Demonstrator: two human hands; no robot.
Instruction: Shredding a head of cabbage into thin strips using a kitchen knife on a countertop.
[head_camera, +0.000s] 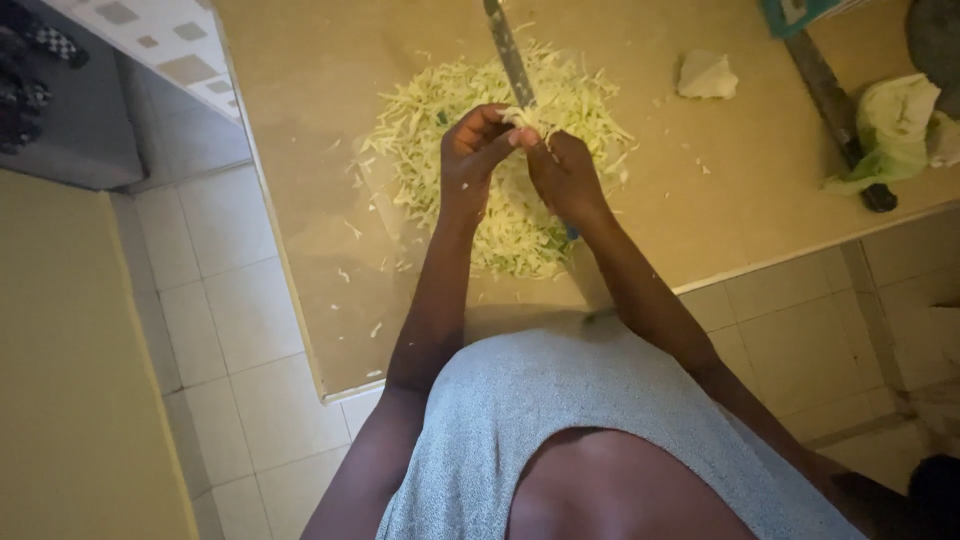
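A wide pile of shredded pale-green cabbage (455, 115) lies on a tan countertop (300, 150). Both my hands hover over its middle. My right hand (565, 175) grips a knife (508, 50) whose long blade points away from me, up past the pile. My left hand (475, 145) pinches a small clump of cabbage shreds (527, 118) right at the blade, fingertips touching the right hand's fingers. The knife handle is hidden inside my fist.
A cabbage chunk (706, 74) lies at the back right. Green cabbage leaves (893, 125) rest on a dark long tool (838, 110) at the right edge. Tiled floor (230, 330) lies left of the counter and a yellow surface (70, 380) at far left.
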